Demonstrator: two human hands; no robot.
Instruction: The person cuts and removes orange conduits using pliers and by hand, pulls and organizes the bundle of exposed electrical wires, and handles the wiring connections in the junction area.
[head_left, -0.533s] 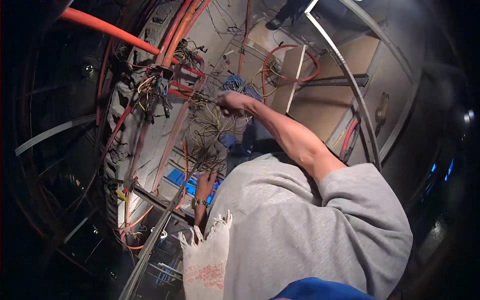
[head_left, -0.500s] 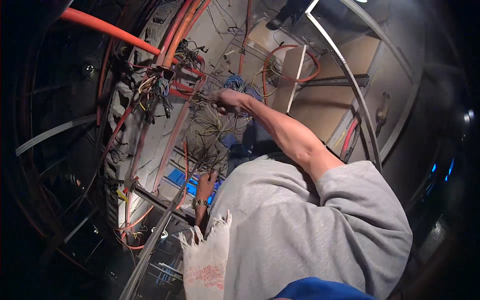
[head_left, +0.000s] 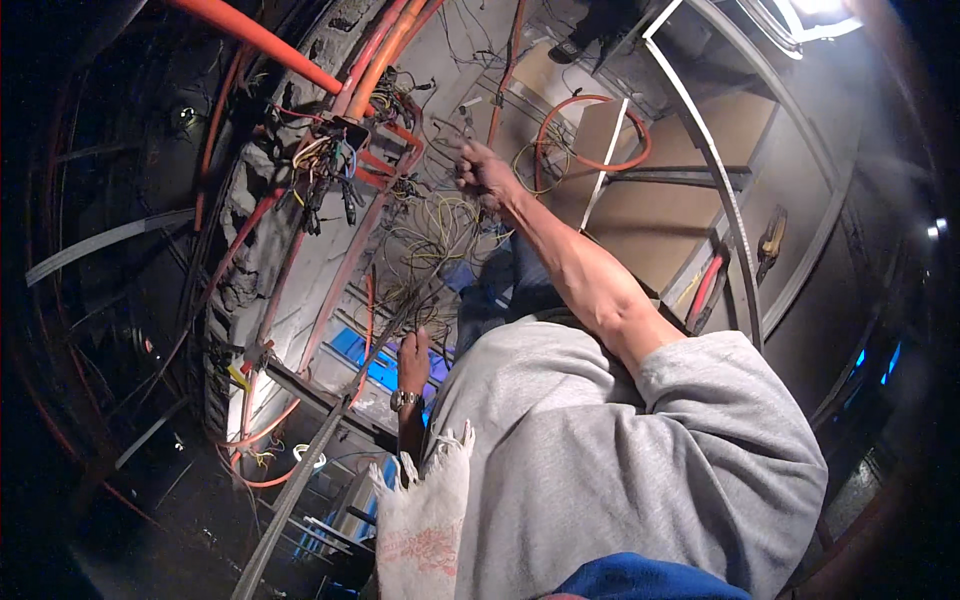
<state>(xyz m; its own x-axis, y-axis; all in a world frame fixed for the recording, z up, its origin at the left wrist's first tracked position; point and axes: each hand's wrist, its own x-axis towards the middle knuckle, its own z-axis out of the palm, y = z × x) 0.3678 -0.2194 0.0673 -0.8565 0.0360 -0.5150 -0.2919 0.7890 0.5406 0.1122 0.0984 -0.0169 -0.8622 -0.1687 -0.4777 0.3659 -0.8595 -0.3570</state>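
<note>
My right hand is raised over the work area with its fingers curled shut. What they grip is too small to make out; a thin dark strand shows by the fingertips. Lower down, my left hand, a watch on its wrist, has its fingers closed at the lower end of a bundle of dark wires. Loose yellow wires lie in loops between the two hands. To the left, a cluster of coloured wires with black ends hangs by the orange conduits.
Broken masonry edges a wall channel on the left. A brown board stands at right, beside a coiled orange conduit and a curved metal strip. Pliers-like tool lies farther right. A person's shoe shows at the top.
My right hand has moved up and to the right, away from the orange conduit ends. My left hand stays near the dark wires, shifted slightly. The whole view has tilted a little.
</note>
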